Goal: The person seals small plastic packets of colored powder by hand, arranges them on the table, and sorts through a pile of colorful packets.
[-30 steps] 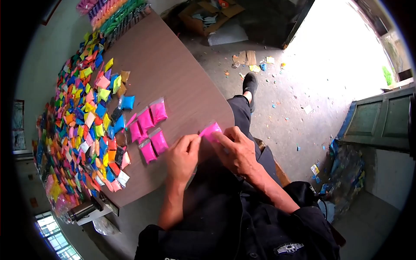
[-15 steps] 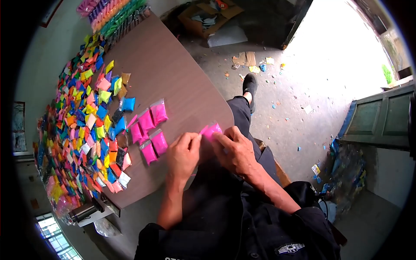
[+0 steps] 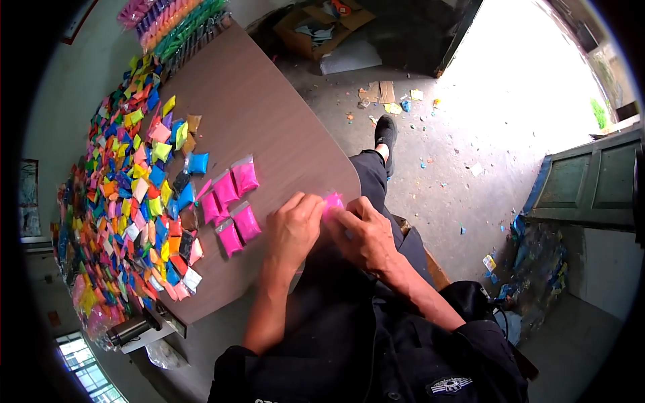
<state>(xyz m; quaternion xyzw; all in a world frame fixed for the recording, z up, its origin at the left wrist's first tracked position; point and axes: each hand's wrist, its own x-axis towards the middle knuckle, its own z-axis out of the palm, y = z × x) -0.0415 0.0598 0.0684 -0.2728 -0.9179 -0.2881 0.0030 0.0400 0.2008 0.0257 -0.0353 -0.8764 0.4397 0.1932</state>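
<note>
Packet, pink, juts from the pinching right hand beside the left hand, whose grip is unclear.

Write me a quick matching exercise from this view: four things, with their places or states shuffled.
Things:
1. Right hand
2. Cardboard box
3. Cluster of pink packets
4. Shoe

Places or states:
A. Open, beyond the table
B. Black, at the end of a trouser leg
C. Holding a bright pink packet
D. Between the left hand and the multicoloured pile

Pairs: 1-C, 2-A, 3-D, 4-B
</note>
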